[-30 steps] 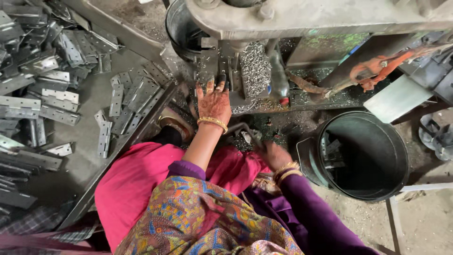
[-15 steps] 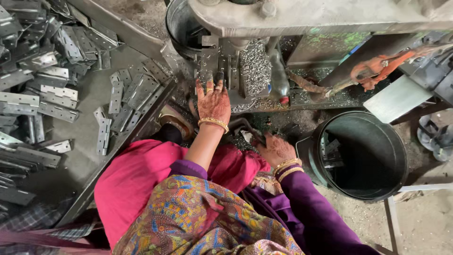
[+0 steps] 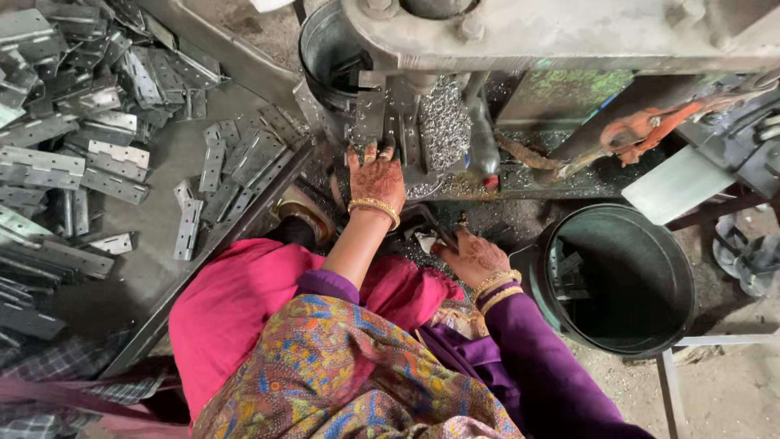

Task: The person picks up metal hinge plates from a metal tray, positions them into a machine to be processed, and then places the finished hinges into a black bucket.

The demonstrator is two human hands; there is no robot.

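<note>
My left hand (image 3: pixel 376 175) lies flat with fingers spread on the press machine's bed (image 3: pixel 455 189), its fingertips touching grey metal hinge plates (image 3: pixel 370 122) under the machine's head (image 3: pixel 520 32). My right hand (image 3: pixel 475 256) is lower and to the right, fingers curled around a small pale metal piece (image 3: pixel 425 241) beside a dark bar (image 3: pixel 422 215). Metal shavings (image 3: pixel 443 122) cover the bed in front of my left hand.
A large heap of grey hinge plates (image 3: pixel 89 154) lies on a sheet at the left. A dark round bucket (image 3: pixel 626 280) with a few plates stands at the right. A second metal bucket (image 3: pixel 329 49) sits behind the machine. An orange-handled lever (image 3: pixel 650 126) sticks out at the right.
My right hand has moved up and left towards the machine bed. My left hand stays on the plates at the press, barely shifting.
</note>
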